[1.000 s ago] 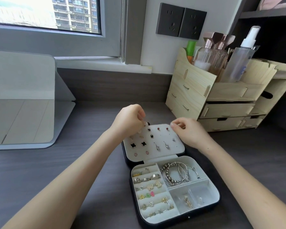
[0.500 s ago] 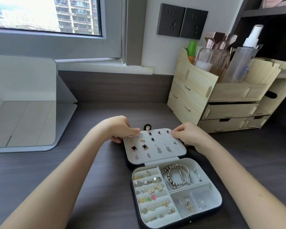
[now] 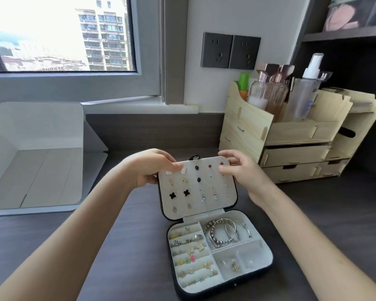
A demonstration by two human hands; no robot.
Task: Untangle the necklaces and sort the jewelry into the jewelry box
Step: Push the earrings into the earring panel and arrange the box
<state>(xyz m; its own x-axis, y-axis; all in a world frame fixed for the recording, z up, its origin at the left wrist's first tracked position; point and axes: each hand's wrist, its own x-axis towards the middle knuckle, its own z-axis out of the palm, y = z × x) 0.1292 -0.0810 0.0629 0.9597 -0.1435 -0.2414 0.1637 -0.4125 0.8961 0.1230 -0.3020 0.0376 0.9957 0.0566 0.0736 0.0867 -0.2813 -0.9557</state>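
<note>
Head view: at frame centre, the left hand and right hand each grip an upper corner of the half-raised lid of the open jewelry box on the desk.

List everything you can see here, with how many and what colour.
jewelry box: one, dark outside and white inside, open on the desk
lid: one, white lining, tilted up behind the box
earrings: many, mixed colours, pinned on the lid
bracelets: several, silver, box's far right compartment
rings: many, silver and gold, box's left rows
mirror: one, white frame, left
wooden organizer: one, pale wood, right
glass bottles: two, clear with rose-gold caps, in the organizer
spray bottle: one, clear, in the organizer
wall sockets: two, dark grey, back wall
window: one, grey frame, back left
left hand: one, grips the lid's top left corner
right hand: one, pinches the lid's top right corner
</note>
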